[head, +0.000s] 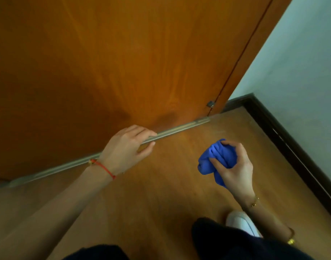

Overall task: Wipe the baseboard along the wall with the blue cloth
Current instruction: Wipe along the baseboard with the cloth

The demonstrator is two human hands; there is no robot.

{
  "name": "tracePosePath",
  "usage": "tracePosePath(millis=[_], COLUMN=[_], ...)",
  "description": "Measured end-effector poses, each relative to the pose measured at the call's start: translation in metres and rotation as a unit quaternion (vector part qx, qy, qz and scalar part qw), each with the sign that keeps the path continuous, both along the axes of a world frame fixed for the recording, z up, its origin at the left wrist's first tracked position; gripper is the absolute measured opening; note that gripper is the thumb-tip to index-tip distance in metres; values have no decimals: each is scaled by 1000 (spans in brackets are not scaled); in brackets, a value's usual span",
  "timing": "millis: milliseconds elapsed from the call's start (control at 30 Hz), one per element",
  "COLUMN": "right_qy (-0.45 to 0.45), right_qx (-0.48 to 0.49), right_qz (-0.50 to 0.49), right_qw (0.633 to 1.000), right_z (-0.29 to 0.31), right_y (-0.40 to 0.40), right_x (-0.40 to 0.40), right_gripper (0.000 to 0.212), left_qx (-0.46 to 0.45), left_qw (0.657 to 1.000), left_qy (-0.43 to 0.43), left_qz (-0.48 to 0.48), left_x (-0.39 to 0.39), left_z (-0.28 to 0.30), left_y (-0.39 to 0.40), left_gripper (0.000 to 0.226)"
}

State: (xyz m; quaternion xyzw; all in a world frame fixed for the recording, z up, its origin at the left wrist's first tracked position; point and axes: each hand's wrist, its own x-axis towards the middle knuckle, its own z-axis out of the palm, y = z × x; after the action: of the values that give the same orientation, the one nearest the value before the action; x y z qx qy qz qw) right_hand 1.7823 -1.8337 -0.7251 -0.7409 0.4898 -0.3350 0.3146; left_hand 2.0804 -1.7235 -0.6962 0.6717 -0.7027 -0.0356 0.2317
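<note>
The dark brown baseboard (pixel 292 151) runs along the foot of the pale wall (pixel 301 72) on the right, from the corner by the door down to the lower right edge. A bunched blue cloth (pixel 215 160) is gripped in my right hand (pixel 235 169), held above the wooden floor, to the left of the baseboard and apart from it. My left hand (pixel 125 149) rests with spread fingers on the metal strip (pixel 179 129) at the bottom of the door and holds nothing.
An orange-brown wooden door (pixel 123 62) fills the upper left, with a small metal fitting (pixel 210 104) near its lower hinge side. The wooden floor (pixel 161 194) spreads below. My dark trouser knees and a white shoe (pixel 241 222) are at the bottom.
</note>
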Motion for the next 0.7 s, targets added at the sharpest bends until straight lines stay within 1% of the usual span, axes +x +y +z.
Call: tracePosePath(millis=[67, 133, 367, 533, 700], right_qy=[-4, -3, -14, -40, -49], right_qx=[1, -4, 15, 25, 32], right_qz=[-15, -25, -65, -97, -111], right_qw=[1000, 1000, 998, 994, 992], right_z=[-9, -17, -31, -29, -31], right_y=[-18, -38, -104, -133, -153], right_x=[-20, -43, -116, -143, -147], right_gripper=[49, 49, 47, 48, 50], left_qx=[12, 21, 26, 23, 18], left_qw=[1000, 999, 998, 996, 994], left_qy=[2, 14, -2, -24, -24], left_qz=[-19, -30, -63, -88, -109], left_x=[-20, -42, -110, -138, -156], left_z=[-4, -8, -17, -10, -11], left_y=[-28, -55, -141, -189, -225], left_gripper=[38, 42, 39, 38, 41])
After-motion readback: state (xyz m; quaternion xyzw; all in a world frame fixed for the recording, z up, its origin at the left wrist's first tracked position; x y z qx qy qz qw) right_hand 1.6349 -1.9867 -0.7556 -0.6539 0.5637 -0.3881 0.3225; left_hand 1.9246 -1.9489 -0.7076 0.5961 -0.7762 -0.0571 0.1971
